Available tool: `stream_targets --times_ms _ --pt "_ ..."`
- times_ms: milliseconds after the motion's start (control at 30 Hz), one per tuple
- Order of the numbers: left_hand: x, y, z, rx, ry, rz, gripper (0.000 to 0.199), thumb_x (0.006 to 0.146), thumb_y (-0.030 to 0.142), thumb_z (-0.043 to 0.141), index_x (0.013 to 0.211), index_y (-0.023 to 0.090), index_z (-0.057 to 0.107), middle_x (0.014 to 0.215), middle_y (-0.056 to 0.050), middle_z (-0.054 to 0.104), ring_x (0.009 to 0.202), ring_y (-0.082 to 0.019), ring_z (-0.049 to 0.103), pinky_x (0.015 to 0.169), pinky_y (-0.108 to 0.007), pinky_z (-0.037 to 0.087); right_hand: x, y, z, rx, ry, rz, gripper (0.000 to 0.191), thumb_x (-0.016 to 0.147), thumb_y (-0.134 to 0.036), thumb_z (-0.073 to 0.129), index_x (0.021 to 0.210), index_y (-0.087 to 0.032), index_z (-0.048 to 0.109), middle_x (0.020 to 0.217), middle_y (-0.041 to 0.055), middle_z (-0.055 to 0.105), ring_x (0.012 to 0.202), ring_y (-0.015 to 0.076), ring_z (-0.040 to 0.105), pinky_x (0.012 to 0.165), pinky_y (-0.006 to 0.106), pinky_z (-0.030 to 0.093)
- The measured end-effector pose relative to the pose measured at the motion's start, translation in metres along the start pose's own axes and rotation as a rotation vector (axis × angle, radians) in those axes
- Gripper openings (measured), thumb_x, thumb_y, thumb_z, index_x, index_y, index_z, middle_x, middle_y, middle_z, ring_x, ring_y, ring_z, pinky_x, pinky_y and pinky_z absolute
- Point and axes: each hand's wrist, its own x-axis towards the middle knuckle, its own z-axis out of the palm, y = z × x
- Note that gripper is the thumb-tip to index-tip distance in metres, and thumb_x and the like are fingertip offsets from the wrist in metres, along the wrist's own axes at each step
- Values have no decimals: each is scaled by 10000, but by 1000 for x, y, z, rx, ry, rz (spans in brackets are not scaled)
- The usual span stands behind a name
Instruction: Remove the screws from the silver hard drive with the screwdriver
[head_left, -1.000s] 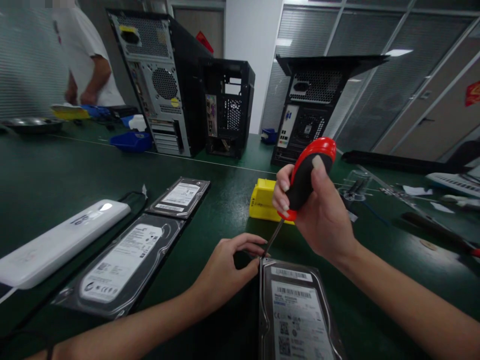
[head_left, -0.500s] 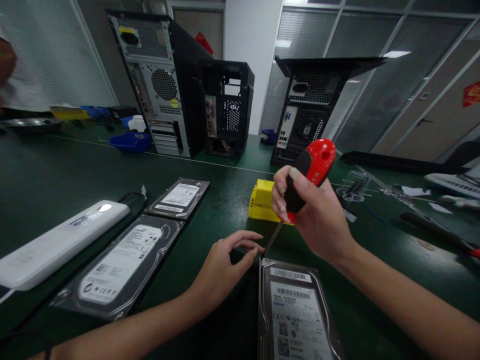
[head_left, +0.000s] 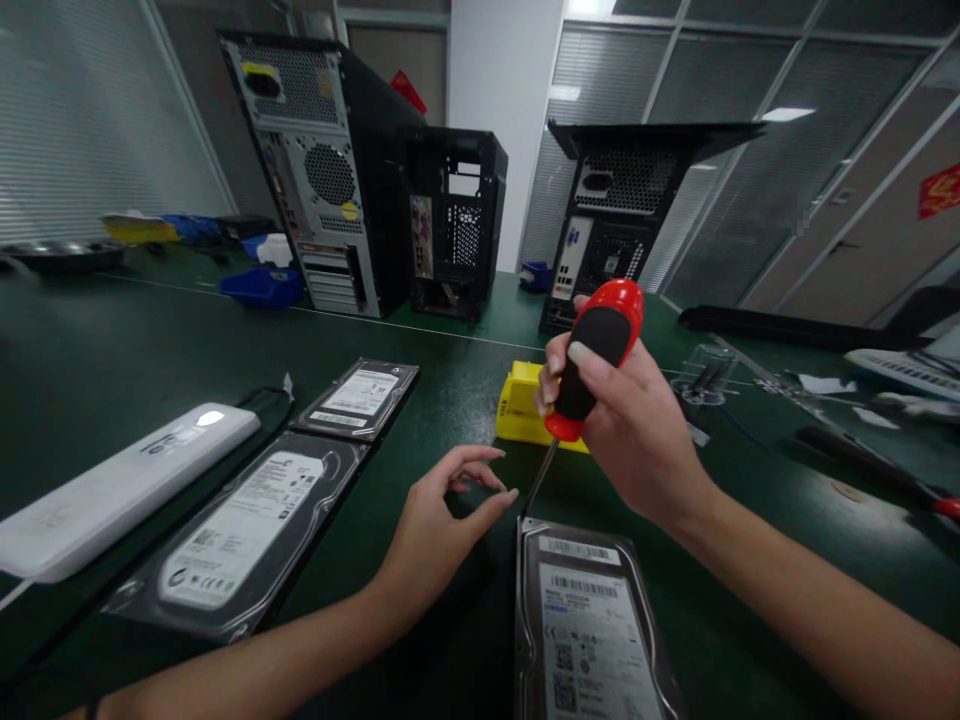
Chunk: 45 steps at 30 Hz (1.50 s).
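Presently: screwdriver (head_left: pixel 600 345) at far-left corner of near drive (head_left: pixel 592 630)

Room: near drive flat on the green counter (head_left: pixel 450 400), its near end running out of view. A strip of counter separates its left edge from the larger left drive (head_left: pixel 255 530) and the smaller-looking far-left drive (head_left: pixel 360 395); the left forearm crosses that strip. Yellow box (head_left: pixel 517 405) sits just beyond the shaft. Computer cases (head_left: pixel 382 180) stand well apart at the far side.

Grips: right grip (head_left: pixel 637 430) clamped around the red-and-black handle. Shaft slants down to the near left, ending at the drive corner; tip contact too small to confirm. Near drive lies on the near side of the right grip. Left grip (head_left: pixel 442 530) just left of the shaft, thumb and index apart, one lower fingertip close to the thumb.

Writing: near drive has barcodes, "Model", a CE mark and a blue brand line, seemingly SAMSUNG, blurred. Larger left drive: swirl logo, CE mark. White block (head_left: pixel 127 490): handwritten number, 18 or 81. Yellow box characters illegible.
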Motion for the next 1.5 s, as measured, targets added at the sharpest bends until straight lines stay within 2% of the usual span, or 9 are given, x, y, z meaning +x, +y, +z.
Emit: stream_targets --times_ms 133,367,600,800,967,1067,1233,1367,1500 --pt "1 1 0 -82 34 -65 321 737 266 666 1031 175 574 746 5 660 748 -166 612 718 -286 442 1 1 -2 -1 12 -17 173 819 -251 572 915 -244 427 716 -44 514 618 94 509 595 229 456" --pt "-2 8 -4 -13 -15 -119 273 720 287 697 966 183 644 704 12 709 723 -181 650 731 -295 449 -1 -4 -3 6 -25 9 163 816 -275 573 959 -206 537 854 -2 530 734 103 540 654 220 497" --pt "-1 8 -2 -88 -79 -144 180 772 304 650 896 186 708 916 -16 741 882 -187 674 812 -277 489 2 -2 1 2 -25 -35 202 822 -214 565 1017 -245 524 897 -10 574 771 104 565 701 222 517" --pt "-2 4 -3 -69 -115 -76 209 842 228 552 1014 206 667 1026 -8 708 984 -159 632 911 -287 449 1 -2 -2 -43 -30 -90 264 839 -184 525 1067 -283 438 930 -18 604 776 115 593 728 271 532" --pt "-3 3 -2 149 -72 42 293 807 118 529 1062 223 627 899 -12 623 860 -160 586 802 -290 439 3 -5 -3 -69 -10 -63 279 812 -184 543 1068 -282 494 987 -12 561 788 111 579 724 249 525" --pt "-3 3 -1 196 -67 69 252 820 163 530 1040 234 633 887 -14 558 846 -162 547 777 -285 420 3 -8 -3 -59 -12 -34 300 803 -190 540 1090 -274 516 979 -5 549 790 115 577 723 246 520" --pt "-2 3 -2 168 -45 6 198 857 274 505 975 218 653 807 -7 535 747 -155 536 695 -276 416 2 -6 -3 -15 -19 -43 282 830 -197 499 1099 -267 449 962 -2 580 774 120 595 748 276 513" --pt "0 3 -3 115 -6 -49 194 798 298 588 944 191 658 733 1 574 692 -153 549 626 -255 418 1 -4 -3 -15 6 -57 225 836 -211 514 1035 -261 422 936 -11 604 756 115 603 738 271 511" --pt "0 5 -2 -22 -68 -144 301 718 309 685 984 172 656 687 1 659 682 -166 620 642 -264 464 2 -6 -3 -46 12 -88 175 827 -222 553 964 -241 447 917 -13 613 752 109 592 725 254 502"
